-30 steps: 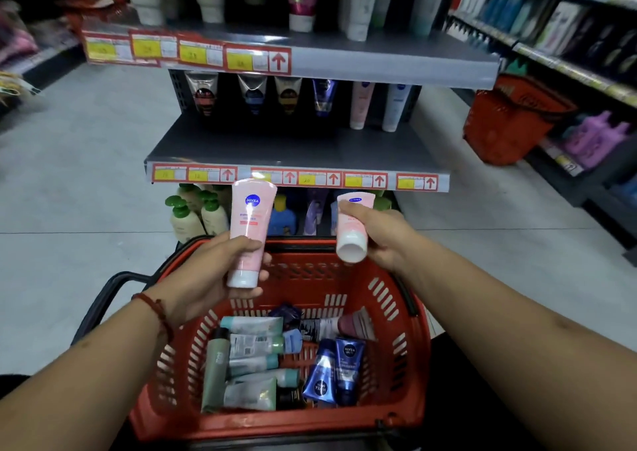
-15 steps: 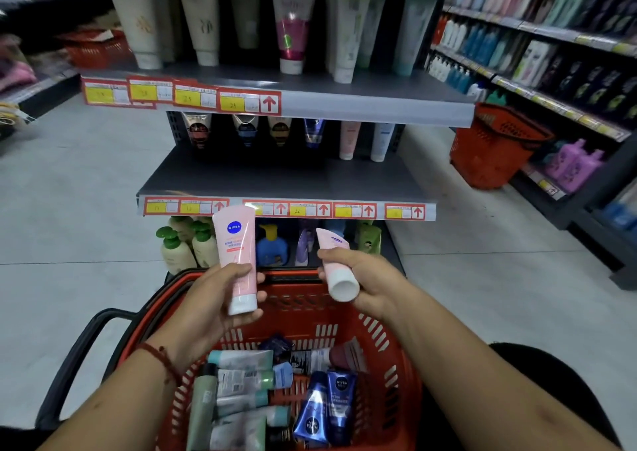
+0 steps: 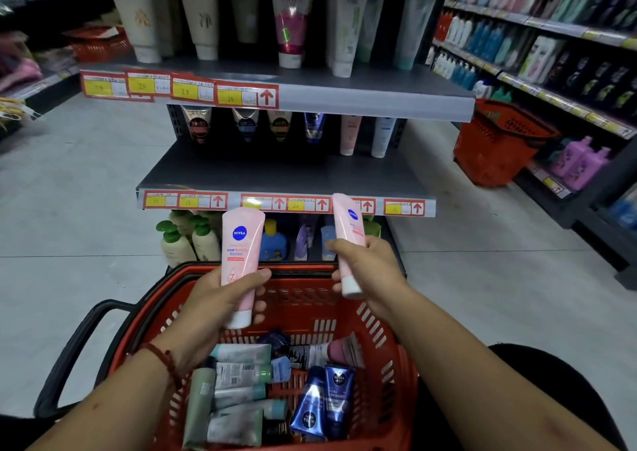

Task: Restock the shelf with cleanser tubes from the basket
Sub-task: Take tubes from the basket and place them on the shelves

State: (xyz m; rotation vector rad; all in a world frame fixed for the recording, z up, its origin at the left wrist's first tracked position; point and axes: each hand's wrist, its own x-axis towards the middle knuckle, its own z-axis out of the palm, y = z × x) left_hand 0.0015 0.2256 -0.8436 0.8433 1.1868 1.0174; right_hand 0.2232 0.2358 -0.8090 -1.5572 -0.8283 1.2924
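My left hand (image 3: 220, 299) grips a pink Nivea cleanser tube (image 3: 239, 243), upright with its white cap down, above the red basket (image 3: 389, 357). My right hand (image 3: 370, 271) holds a second pink tube (image 3: 349, 230), tilted a little to the left, cap down. Both tubes are raised in front of the grey middle shelf (image 3: 275, 171), where several tubes stand at the back, among them a pink one (image 3: 350, 135). The basket holds several more tubes, pale green, white and blue (image 3: 336, 399).
A higher shelf (image 3: 344, 88) carries tall tubes. Pump bottles (image 3: 175, 240) stand on the lowest level behind the basket. Another red basket (image 3: 496, 147) sits on the floor at the right, beside a long shelving run (image 3: 551, 81). The basket's black handle (image 3: 69, 350) juts left.
The view has tilted up and closer to the shelves. My right hand has turned its tube from lying cap-forward to nearly upright. Both tubes have risen toward the middle shelf's edge.
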